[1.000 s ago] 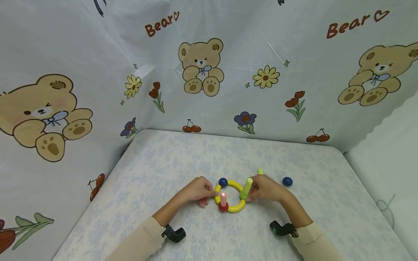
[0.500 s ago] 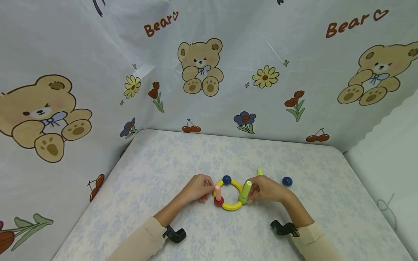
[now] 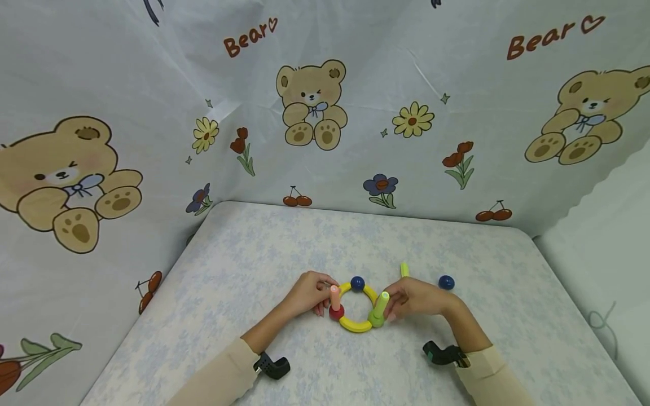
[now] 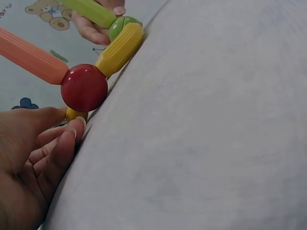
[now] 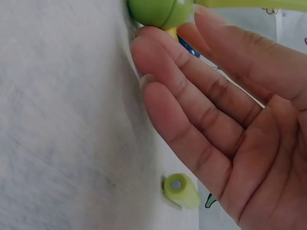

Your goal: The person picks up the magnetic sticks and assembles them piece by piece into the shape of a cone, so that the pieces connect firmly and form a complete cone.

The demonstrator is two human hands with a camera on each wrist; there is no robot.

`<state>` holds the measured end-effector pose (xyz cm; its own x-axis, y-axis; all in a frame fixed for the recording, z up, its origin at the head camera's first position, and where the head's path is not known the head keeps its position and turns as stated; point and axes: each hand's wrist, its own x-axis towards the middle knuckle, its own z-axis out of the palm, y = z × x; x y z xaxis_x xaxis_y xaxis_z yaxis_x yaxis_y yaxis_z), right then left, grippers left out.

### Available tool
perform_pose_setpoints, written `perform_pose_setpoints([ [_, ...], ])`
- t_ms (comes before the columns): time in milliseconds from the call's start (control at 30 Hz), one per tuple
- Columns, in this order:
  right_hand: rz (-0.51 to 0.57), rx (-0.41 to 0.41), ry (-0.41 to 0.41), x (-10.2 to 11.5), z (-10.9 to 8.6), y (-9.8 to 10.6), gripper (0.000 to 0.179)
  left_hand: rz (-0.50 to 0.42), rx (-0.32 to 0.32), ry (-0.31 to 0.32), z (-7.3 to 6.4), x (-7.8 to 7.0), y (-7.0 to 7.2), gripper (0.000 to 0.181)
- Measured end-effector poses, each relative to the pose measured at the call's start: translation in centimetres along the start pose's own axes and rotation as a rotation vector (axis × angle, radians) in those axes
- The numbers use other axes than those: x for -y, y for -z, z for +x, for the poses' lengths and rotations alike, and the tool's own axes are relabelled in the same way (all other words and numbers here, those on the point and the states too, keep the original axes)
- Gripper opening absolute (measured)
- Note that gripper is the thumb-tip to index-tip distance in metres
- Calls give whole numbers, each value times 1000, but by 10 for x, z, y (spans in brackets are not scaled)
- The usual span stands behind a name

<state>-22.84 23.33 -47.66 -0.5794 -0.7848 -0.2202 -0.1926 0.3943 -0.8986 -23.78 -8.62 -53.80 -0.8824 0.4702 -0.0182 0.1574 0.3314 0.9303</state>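
Note:
A ring of yellow curved magnetic sticks (image 3: 355, 326) lies on the table, joined by a blue ball (image 3: 358, 283), a red ball (image 3: 336, 312) and a green ball (image 3: 376, 320). From the red ball rises a pink stick (image 3: 335, 298); a light green stick (image 3: 382, 304) leans up from the green one. My left hand (image 3: 308, 293) pinches the yellow stick (image 4: 76, 114) just behind the red ball. At the ring's other side, my right hand (image 3: 416, 297) holds the green ball (image 5: 160, 10) by thumb and fingertips, its other fingers loosely extended. Its exact contact is partly hidden.
Beyond the right hand lies a loose light green stick (image 3: 404, 269), its metal end disc visible in the right wrist view. A loose blue ball (image 3: 446, 282) sits to the right of it. Bear-printed cloth (image 3: 315, 169) hangs behind the table (image 3: 264, 242).
The ring has turned clockwise as seen from above: the blue ball shifted right, the red ball left and away, the green ball nearer. The left hand slid slightly away with it.

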Motion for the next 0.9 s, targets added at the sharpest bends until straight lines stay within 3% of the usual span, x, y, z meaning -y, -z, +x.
perform_pose_setpoints([
  [100, -16, -116, -6, -1, -4, 7, 15, -8, 12, -5, 0, 3, 1, 21],
  [300, -149, -582, -116, 3, -12, 17, 22, -29, 15, 17, 1, 6, 0, 19],
  [400, -223, -717, -198, 3, -14, 20, 22, -37, 10, 26, 2, 7, -1, 19],
  [500, -280, -765, -292, 0, -13, 20, 25, -40, 7, 32, 2, 6, -1, 19],
  [667, -324, -748, -457, -3, -9, 17, 37, -45, 9, 30, 2, 4, -3, 20],
  [900, -313, -695, -554, -6, -2, 16, 38, -40, 4, 34, 1, 7, -3, 21],
])
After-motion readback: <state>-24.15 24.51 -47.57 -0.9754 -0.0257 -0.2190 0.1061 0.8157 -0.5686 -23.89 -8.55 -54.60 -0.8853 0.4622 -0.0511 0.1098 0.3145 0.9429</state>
